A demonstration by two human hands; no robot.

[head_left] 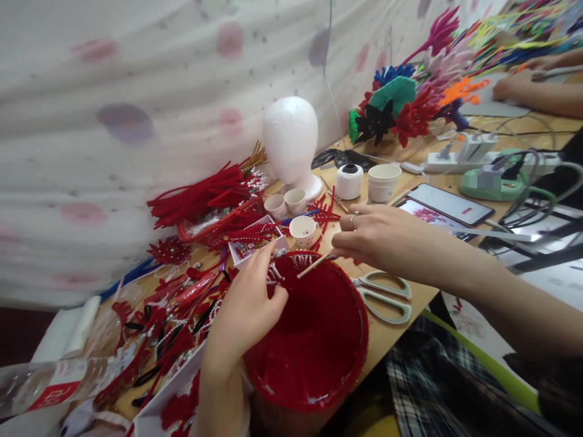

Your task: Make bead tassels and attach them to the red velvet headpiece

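Note:
A deep red, round hollow headpiece (314, 340) lies with its opening facing me at the table's front edge. White bead strands hang at its far rim. My left hand (250, 303) grips that rim on the left, thumb on the inner side and fingers around the outside, partly hidden. Between the fingertips of my right hand (359, 233) is a thin wooden stick (314, 265), whose tip reaches over the opening close to the beads. Scissors (387, 296) with pale handles lie right of the headpiece, blades hidden by it. A paper cup (303, 230) stands just beyond the rim.
Behind stand a white foam head (291, 139), a thread spool (349, 182) and stacked cups (384, 182). Red stems fill a basket (200, 224) at left. Phones (450, 203), power strips (469, 155) and another person's arm (546, 91) are at right. A bottle (59, 382) lies lower left.

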